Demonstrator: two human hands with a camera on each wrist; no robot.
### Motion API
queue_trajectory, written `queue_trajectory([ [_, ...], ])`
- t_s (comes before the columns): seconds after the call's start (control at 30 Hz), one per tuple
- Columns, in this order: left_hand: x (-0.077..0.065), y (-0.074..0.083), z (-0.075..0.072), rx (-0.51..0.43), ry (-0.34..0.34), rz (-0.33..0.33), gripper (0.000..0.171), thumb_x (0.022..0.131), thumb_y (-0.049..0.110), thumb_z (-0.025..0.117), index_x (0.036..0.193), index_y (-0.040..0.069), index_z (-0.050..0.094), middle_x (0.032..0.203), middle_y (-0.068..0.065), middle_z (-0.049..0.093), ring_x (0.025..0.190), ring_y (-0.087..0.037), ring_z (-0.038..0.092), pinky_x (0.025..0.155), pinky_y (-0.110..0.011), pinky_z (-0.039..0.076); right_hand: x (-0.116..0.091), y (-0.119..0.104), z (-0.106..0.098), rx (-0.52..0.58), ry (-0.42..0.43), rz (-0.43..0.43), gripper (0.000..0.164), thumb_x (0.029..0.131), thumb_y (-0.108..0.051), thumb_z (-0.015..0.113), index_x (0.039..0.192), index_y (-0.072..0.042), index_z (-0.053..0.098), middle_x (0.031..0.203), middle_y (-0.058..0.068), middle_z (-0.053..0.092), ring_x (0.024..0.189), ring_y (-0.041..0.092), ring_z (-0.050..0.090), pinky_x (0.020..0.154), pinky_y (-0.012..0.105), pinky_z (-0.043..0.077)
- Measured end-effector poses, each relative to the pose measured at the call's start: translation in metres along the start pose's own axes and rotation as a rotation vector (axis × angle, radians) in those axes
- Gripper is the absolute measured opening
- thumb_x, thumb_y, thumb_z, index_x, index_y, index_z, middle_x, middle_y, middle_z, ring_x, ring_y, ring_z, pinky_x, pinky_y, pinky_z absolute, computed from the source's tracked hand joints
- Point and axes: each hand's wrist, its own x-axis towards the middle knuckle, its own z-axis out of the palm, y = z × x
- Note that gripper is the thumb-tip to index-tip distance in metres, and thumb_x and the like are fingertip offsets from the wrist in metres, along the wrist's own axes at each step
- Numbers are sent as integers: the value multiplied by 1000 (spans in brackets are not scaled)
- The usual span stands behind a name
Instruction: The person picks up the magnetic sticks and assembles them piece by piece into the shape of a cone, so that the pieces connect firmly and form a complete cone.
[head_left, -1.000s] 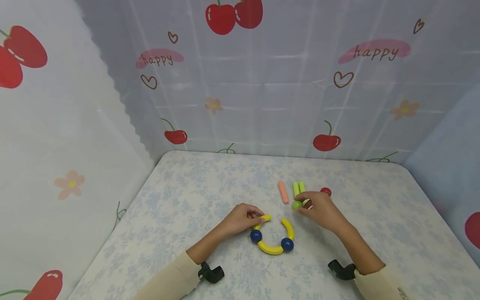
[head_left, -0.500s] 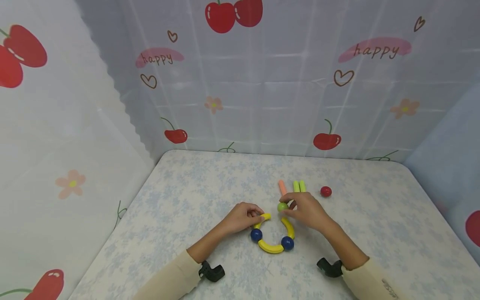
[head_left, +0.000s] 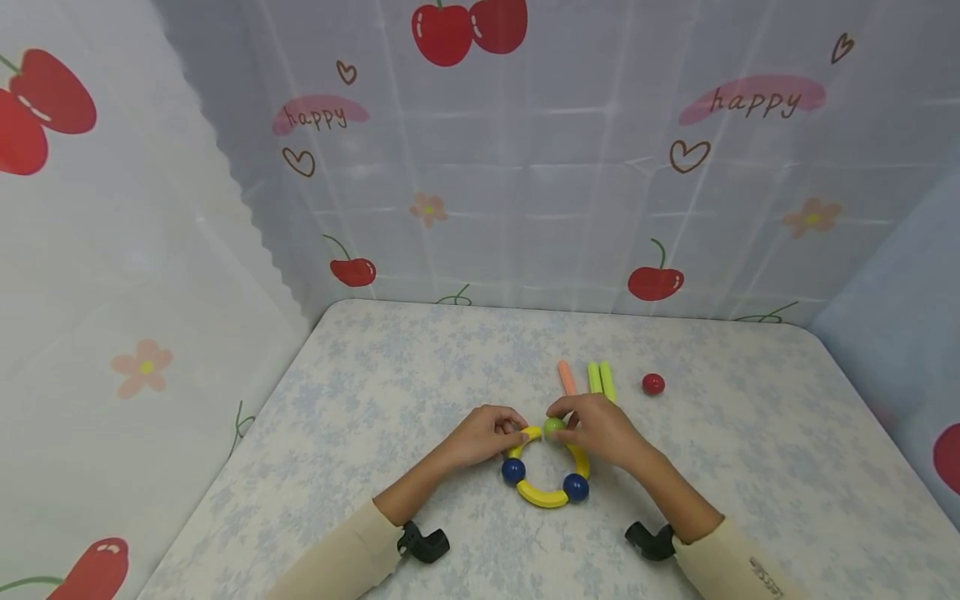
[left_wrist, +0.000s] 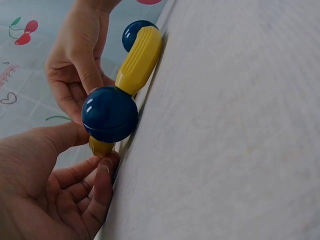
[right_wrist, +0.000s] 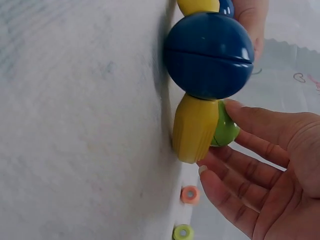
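Note:
On the table lies a near-ring of curved yellow rods joined by two blue balls. My left hand pinches the yellow rod at the ring's upper left; the left wrist view shows that rod's end between thumb and fingers, below a blue ball. My right hand holds a green ball at the gap at the ring's top, right by the left rod's end. In the right wrist view the green ball is partly hidden behind a yellow rod.
Beyond the right hand lie an orange rod and two light-green rods, their near ends partly covered by the hand. A red ball sits farther right. Cherry-printed curtains rise behind the table.
My right hand has carried the green ball leftward from beside the light-green rods to the ring's gap. The left hand and ring have stayed put.

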Motion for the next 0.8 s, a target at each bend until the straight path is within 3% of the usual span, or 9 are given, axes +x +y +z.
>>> queue_trajectory([
  [0.27,1,-1,0,0,-3,-4,16,97,24,70,108,13,75,81,4,68,61,-11,60,55,-26,51,2,-2,3,-25,-26,25,26,84,-11,84,109,-8,77,101,-1,74,80,8,64,65,24,54],
  [0.5,1,0,1,7,1,3,18,97,25,70,109,13,75,80,3,68,60,-12,59,54,-25,50,-6,-2,-5,-69,-34,141,30,83,-21,86,107,-8,75,90,0,70,76,12,62,67,31,54],
  [0.67,1,0,1,11,4,-3,18,96,24,71,109,12,75,80,3,67,61,-11,59,54,-25,51,-13,2,-7,-86,-95,234,23,80,-24,89,89,-9,73,73,-3,62,66,14,55,60,29,48],
  [0.8,0,1,1,15,5,-7,17,96,24,71,109,13,75,80,3,67,60,-11,59,54,-25,51,-16,4,-7,-72,-129,256,25,79,-26,89,74,-13,69,63,-3,58,60,13,52,54,26,42],
])
